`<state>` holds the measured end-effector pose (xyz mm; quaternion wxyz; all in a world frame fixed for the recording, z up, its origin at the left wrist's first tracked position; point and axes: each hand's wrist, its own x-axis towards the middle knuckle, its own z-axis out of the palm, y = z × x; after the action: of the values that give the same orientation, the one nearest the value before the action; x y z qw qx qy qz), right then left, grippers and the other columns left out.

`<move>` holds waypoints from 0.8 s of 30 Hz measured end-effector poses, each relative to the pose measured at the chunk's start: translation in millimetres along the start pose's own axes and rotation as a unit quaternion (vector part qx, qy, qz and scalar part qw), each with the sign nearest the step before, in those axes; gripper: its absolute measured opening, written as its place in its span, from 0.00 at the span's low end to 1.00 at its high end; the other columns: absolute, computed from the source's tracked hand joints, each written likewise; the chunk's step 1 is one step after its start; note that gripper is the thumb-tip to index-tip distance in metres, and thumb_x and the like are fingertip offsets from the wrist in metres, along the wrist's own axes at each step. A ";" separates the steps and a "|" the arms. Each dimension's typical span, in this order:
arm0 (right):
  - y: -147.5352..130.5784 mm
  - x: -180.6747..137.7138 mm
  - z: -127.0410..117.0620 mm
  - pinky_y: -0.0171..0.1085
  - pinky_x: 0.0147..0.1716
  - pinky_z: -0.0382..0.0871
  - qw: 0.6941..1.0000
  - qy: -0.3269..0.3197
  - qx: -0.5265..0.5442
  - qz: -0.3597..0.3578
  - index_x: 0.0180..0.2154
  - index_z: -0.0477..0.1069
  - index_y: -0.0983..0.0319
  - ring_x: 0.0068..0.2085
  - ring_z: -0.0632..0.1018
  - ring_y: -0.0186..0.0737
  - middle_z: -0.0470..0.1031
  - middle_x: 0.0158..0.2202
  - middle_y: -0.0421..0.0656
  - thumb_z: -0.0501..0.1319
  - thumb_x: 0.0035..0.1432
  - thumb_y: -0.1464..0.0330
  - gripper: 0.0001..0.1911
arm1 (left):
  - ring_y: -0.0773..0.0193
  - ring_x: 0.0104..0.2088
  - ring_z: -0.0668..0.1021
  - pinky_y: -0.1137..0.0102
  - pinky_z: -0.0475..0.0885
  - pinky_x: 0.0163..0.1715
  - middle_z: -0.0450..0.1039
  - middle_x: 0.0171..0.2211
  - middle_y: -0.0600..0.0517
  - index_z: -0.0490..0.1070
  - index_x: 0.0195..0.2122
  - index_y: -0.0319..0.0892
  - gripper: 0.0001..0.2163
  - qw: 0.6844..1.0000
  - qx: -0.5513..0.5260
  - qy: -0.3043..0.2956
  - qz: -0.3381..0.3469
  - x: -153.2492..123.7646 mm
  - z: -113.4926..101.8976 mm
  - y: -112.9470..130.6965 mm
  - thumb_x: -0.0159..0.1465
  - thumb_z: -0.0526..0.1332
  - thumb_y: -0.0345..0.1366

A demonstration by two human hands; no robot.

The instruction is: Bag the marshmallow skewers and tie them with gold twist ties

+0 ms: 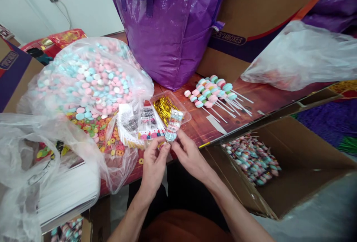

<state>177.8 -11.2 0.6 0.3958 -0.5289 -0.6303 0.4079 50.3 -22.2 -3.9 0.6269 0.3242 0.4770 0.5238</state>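
Note:
A candy skewer in a clear printed wrapper (173,124) stands tilted up between my two hands, over the table's front edge. My left hand (156,157) pinches the lower end, where a bit of gold shows at the fingertips. From the other side, the fingers of my right hand (188,152) close on the same lower end. Just behind lies a clear plastic tray (186,113) with gold twist ties (164,107). To its left are printed wrappers (147,117) in a stack. Several unwrapped candy skewers (212,92) with white sticks lie to the right.
An open plastic bag of pink and blue candies (92,74) covers the left, with ring candies (108,134) before it. White sticks (69,193) fill a container at lower left. A purple bag (170,29) stands behind. Below right, a cardboard box (301,160) holds wrapped skewers (252,156).

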 end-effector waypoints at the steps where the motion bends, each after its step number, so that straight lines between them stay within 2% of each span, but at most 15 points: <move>1: -0.2 -0.2 -1.0 0.34 0.30 0.65 1.000 -0.004 0.011 0.005 0.36 0.63 0.59 0.29 0.71 0.36 0.70 0.29 0.37 0.52 0.67 0.67 0.05 | 0.68 0.28 0.72 0.75 0.66 0.27 0.73 0.28 0.53 0.78 0.38 0.41 0.13 1.000 -0.011 0.004 -0.008 2.2 -0.9 1.7 0.56 0.72 0.41; 3: 1.0 -1.7 -0.9 0.33 0.29 0.65 1.000 0.010 -0.002 -0.013 0.36 0.66 0.59 0.26 0.70 0.34 0.69 0.26 0.36 0.51 0.68 0.67 0.08 | 0.74 0.20 0.64 0.77 0.60 0.21 0.66 0.21 0.57 0.76 0.34 0.39 0.14 0.997 -0.058 -0.001 -0.047 8.4 -1.8 5.4 0.53 0.74 0.41; 5: 3.8 -3.7 0.4 0.34 0.30 0.67 0.995 0.036 -0.052 -0.071 0.38 0.69 0.60 0.28 0.73 0.35 0.72 0.28 0.39 0.49 0.70 0.70 0.11 | 0.77 0.18 0.58 0.79 0.54 0.17 0.60 0.18 0.60 0.74 0.31 0.38 0.16 0.986 -0.124 -0.012 -0.107 15.1 -1.7 8.3 0.49 0.77 0.40; 7: 7.4 -5.0 0.6 0.36 0.38 0.71 0.981 0.060 -0.108 -0.152 0.43 0.73 0.60 0.36 0.78 0.38 0.77 0.36 0.45 0.48 0.70 0.72 0.15 | 0.78 0.18 0.58 0.80 0.53 0.16 0.59 0.19 0.61 0.72 0.29 0.38 0.18 0.972 -0.174 -0.012 -0.155 19.7 -1.3 9.6 0.44 0.79 0.38; 9: 10.6 -5.0 -1.1 0.38 0.43 0.72 0.958 0.077 -0.163 -0.223 0.46 0.75 0.60 0.43 0.79 0.40 0.79 0.42 0.49 0.50 0.70 0.74 0.16 | 0.78 0.18 0.59 0.82 0.53 0.16 0.59 0.19 0.61 0.71 0.29 0.38 0.19 0.964 -0.197 -0.009 -0.178 20.6 -0.6 9.9 0.42 0.79 0.36; 13: 12.7 -3.0 -3.6 0.39 0.42 0.72 0.921 0.111 -0.227 -0.298 0.44 0.76 0.61 0.40 0.79 0.42 0.80 0.39 0.49 0.55 0.67 0.76 0.12 | 0.78 0.19 0.63 0.82 0.57 0.17 0.64 0.21 0.59 0.71 0.28 0.37 0.18 0.955 -0.226 -0.021 -0.192 12.9 4.2 10.2 0.44 0.79 0.34; 15: 11.1 -2.7 -0.4 0.39 0.39 0.71 0.922 0.141 -0.222 -0.283 0.38 0.75 0.61 0.37 0.77 0.41 0.78 0.35 0.48 0.55 0.67 0.75 0.11 | 0.77 0.20 0.66 0.81 0.60 0.19 0.66 0.23 0.59 0.72 0.30 0.38 0.18 0.951 -0.241 -0.017 -0.195 8.5 8.6 9.7 0.45 0.79 0.35; 19: 3.7 -6.2 11.6 0.37 0.33 0.68 0.951 0.191 -0.150 -0.191 0.32 0.69 0.60 0.31 0.73 0.39 0.71 0.29 0.43 0.53 0.67 0.73 0.11 | 0.71 0.28 0.75 0.76 0.70 0.30 0.74 0.29 0.56 0.75 0.32 0.40 0.17 0.951 -0.246 -0.019 -0.186 7.8 15.6 8.2 0.46 0.78 0.37; 22: -8.0 -11.2 13.9 0.35 0.31 0.66 0.977 0.168 -0.033 -0.129 0.33 0.67 0.60 0.30 0.72 0.36 0.70 0.29 0.40 0.54 0.67 0.72 0.09 | 0.61 0.38 0.78 0.67 0.73 0.42 0.77 0.35 0.51 0.78 0.34 0.40 0.16 0.958 -0.235 -0.045 -0.160 8.8 14.1 15.0 0.50 0.76 0.44; 24: -19.3 -13.7 10.7 0.33 0.29 0.65 0.985 0.141 0.042 -0.091 0.33 0.67 0.60 0.29 0.71 0.34 0.69 0.29 0.38 0.54 0.67 0.72 0.08 | 0.59 0.43 0.77 0.65 0.71 0.48 0.77 0.39 0.48 0.79 0.35 0.41 0.17 0.970 -0.214 -0.059 -0.102 5.1 9.3 24.7 0.55 0.72 0.49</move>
<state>163.0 -27.9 13.9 0.5382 -0.5045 -0.5957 0.3178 50.4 -10.4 20.3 0.7588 0.1627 0.3464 0.5271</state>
